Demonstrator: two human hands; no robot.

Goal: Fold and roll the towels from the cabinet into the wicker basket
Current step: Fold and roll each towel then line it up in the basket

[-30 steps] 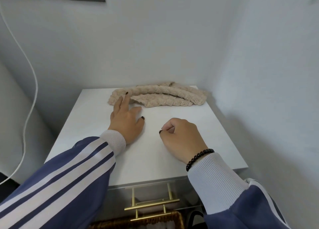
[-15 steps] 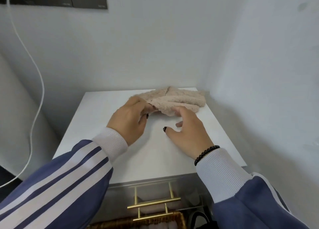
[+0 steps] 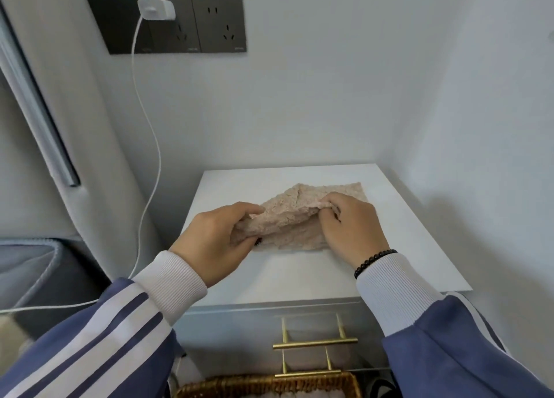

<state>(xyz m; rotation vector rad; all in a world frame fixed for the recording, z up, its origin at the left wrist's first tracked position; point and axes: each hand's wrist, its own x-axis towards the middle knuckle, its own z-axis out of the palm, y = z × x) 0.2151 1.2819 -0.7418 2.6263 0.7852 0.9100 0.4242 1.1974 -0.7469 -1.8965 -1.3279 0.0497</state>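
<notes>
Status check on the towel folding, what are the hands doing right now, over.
Left hand and right hand both pinching the beige towel, grip firm, on the white cabinet top. Wicker basket waiting below. Nothing in the way.

You've got one beige towel (image 3: 295, 218) on one white cabinet top (image 3: 404, 238), two hands on it: left hand (image 3: 215, 241), right hand (image 3: 350, 227). Two gold drawer handles (image 3: 314, 342). One wicker basket (image 3: 269, 385). One charger (image 3: 156, 9), one bead bracelet (image 3: 373, 261).
</notes>
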